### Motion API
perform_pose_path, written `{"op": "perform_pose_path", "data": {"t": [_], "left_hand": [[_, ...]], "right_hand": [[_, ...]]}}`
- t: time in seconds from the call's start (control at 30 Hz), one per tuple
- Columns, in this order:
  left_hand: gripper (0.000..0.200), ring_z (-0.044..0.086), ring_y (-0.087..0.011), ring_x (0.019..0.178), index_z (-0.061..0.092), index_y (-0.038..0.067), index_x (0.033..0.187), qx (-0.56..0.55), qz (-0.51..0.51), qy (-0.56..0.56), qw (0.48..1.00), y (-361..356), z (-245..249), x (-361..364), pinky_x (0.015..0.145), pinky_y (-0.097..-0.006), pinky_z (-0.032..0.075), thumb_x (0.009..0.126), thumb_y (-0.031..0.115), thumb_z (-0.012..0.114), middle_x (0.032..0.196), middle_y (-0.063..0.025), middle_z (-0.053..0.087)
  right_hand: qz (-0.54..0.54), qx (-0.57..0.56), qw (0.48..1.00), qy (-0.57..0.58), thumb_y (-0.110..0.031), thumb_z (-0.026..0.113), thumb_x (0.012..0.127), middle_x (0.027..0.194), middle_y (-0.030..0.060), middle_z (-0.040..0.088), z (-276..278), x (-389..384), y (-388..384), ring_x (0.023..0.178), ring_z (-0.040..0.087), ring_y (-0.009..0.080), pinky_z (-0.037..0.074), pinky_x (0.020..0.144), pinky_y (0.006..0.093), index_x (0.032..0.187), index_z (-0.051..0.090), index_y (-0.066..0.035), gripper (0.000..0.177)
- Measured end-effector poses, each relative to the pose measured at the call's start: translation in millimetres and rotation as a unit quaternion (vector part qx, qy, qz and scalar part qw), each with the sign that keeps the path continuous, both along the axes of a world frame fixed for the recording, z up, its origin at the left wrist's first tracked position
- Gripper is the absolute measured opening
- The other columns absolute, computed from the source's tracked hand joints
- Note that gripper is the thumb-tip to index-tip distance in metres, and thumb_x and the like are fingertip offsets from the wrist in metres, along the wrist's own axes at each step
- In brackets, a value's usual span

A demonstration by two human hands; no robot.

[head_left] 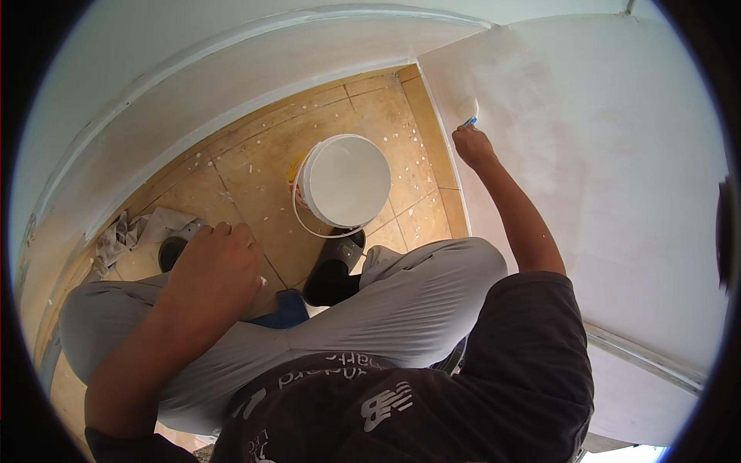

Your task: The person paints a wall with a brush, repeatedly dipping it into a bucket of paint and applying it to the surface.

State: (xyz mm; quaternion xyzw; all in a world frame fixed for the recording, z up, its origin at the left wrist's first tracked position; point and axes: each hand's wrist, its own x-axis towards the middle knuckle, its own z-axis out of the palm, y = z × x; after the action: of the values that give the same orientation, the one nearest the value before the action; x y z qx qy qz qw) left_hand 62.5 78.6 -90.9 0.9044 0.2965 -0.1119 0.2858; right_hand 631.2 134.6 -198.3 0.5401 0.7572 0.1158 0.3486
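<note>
My right hand is closed round the blue handle of a paintbrush. The brush's white-coated bristles lie against the wall on the right, close to the corner. Patchy pinkish and white areas show on that wall. My left hand is held over my knee, its fingers curled in; whatever may be inside them is hidden. Between the two hands, a white bucket stands on the tiled floor, with pale white contents and its handle hanging down at the front.
White spots are scattered over the tan floor tiles. A crumpled grey cloth lies by the left wall. Below the bucket is my dark shoe, and a blue object shows between my legs. A tan skirting edges the right wall.
</note>
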Motion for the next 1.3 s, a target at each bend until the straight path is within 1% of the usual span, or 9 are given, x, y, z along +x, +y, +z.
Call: {"op": "perform_pose_path", "data": {"t": [0.17,0.33,0.43,0.63,0.77,0.9,1.03,1.17,1.3], "left_hand": [[0.018,0.060,-0.0249,0.096,0.067,0.004,0.092,0.011,0.011,-0.025,1.000,-1.6,5.6,-5.2,0.087,-0.0365,0.046,0.081,0.019,0.069,0.095,-0.0110,0.061],[0.013,0.061,-0.0245,0.096,0.068,0.003,0.092,0.018,0.023,-0.031,0.999,-4.2,5.4,-9.6,0.086,-0.0357,0.047,0.080,0.009,0.065,0.095,-0.0107,0.061],[0.022,0.059,-0.0242,0.098,0.065,0.004,0.094,0.014,0.000,0.002,1.000,-5.5,1.9,-9.5,0.088,-0.0371,0.045,0.084,0.023,0.068,0.097,-0.0093,0.059],[0.020,0.059,-0.0231,0.098,0.066,0.004,0.095,-0.003,-0.026,0.027,0.999,-6.2,-10.5,-12.6,0.089,-0.0366,0.045,0.086,0.022,0.067,0.097,-0.0082,0.060],[0.019,0.059,-0.0225,0.098,0.066,0.004,0.095,-0.017,-0.028,0.029,0.999,-6.5,-9.8,-9.7,0.089,-0.0366,0.045,0.086,0.021,0.067,0.097,-0.0079,0.060],[0.017,0.058,-0.0228,0.098,0.067,0.004,0.094,-0.026,-0.027,0.024,0.999,-1.4,-3.2,-11.1,0.089,-0.0361,0.045,0.086,0.019,0.066,0.096,-0.0079,0.060],[0.012,0.057,-0.0235,0.097,0.067,0.004,0.092,-0.013,-0.043,0.031,0.999,-0.1,3.8,-18.2,0.088,-0.0349,0.045,0.083,0.012,0.065,0.096,-0.0088,0.059],[0.010,0.057,-0.0234,0.096,0.067,0.003,0.088,-0.025,-0.020,0.009,0.999,-1.8,2.1,-23.5,0.085,-0.0342,0.045,0.080,0.007,0.063,0.095,-0.0100,0.059],[0.012,0.057,-0.0234,0.095,0.067,0.002,0.088,-0.020,-0.023,0.002,1.000,-5.4,-2.8,-22.9,0.083,-0.0346,0.045,0.076,0.005,0.064,0.094,-0.0111,0.059]], "right_hand": [[-0.083,-0.103,0.989,-0.059,-0.007,0.059,0.084,0.087,0.0156,0.069,7.3,-9.6,-63.3,0.083,0.071,0.0294,0.058,0.072,0.0380,0.080,0.071,-0.004,0.013],[-0.181,-0.215,0.959,-0.034,-0.002,0.063,0.081,0.091,0.0219,0.070,19.5,-43.1,-33.0,0.090,0.069,0.0361,0.057,0.076,0.0434,0.085,0.070,0.001,0.008],[-0.225,-0.213,0.951,0.017,0.001,0.065,0.075,0.088,0.0222,0.071,-0.1,-14.1,7.3,0.082,0.070,0.0376,0.057,0.074,0.0424,0.081,0.073,-0.002,0.011],[-0.070,-0.029,0.986,0.148,-0.005,0.060,0.086,0.095,0.0192,0.070,22.6,-25.2,126.8,0.089,0.067,0.0376,0.054,0.082,0.0446,0.095,0.073,-0.004,0.015],[0.064,0.027,0.993,0.101,0.000,0.055,0.086,0.103,0.0163,0.069,33.2,-52.3,160.1,0.097,0.065,0.0352,0.055,0.082,0.0448,0.097,0.070,-0.002,0.019],[0.088,-0.021,0.993,0.075,-0.006,0.056,0.086,0.092,0.0152,0.067,9.9,-43.7,124.2,0.088,0.067,0.0333,0.057,0.075,0.0440,0.081,0.065,-0.003,0.011],[-0.008,-0.103,0.995,0.009,-0.004,0.064,0.081,0.090,0.0187,0.067,-12.5,-11.4,38.1,0.088,0.067,0.0359,0.056,0.077,0.0443,0.078,0.066,-0.001,0.005],[-0.089,-0.238,0.964,-0.078,-0.006,0.067,0.081,0.091,0.0222,0.070,-13.2,-6.0,-30.5,0.091,0.068,0.0362,0.056,0.079,0.0442,0.083,0.071,0.000,0.008],[-0.182,-0.289,0.935,-0.095,0.000,0.065,0.076,0.096,0.0261,0.069,-4.0,-44.1,-24.6,0.092,0.069,0.0387,0.057,0.079,0.0442,0.088,0.072,0.003,0.014]]}}
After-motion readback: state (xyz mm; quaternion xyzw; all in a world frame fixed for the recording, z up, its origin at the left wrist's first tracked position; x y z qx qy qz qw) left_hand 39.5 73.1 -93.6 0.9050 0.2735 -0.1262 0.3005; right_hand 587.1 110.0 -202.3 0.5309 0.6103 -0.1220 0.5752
